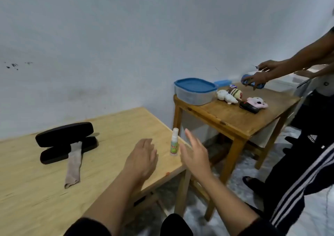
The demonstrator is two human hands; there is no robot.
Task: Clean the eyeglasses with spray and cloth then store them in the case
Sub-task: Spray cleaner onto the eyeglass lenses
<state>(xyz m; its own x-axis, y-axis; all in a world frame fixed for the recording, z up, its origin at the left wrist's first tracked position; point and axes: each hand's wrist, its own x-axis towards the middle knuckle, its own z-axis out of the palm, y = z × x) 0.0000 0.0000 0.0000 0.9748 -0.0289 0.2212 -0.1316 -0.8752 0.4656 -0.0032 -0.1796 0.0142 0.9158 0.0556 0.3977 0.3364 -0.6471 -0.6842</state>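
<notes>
A black eyeglass case (66, 142) lies with its lid up on the light wooden table (36, 190), at the left. A beige cloth (74, 165) drapes from inside the case onto the tabletop. No eyeglasses are visible; the case's inside is hidden. A small spray bottle (174, 142) with a green label stands upright near the table's right edge. My left hand (142, 157) hovers palm down just left of the bottle, holding nothing. My right hand (196, 153) is spread open just right of the bottle, not touching it.
A darker wooden side table (235, 120) stands to the right with a blue-lidded plastic container (196, 91), small plush toys (229, 95) and a black item. Another person stands at the far right, their hands (260, 76) holding a blue object. Floor gap between the tables.
</notes>
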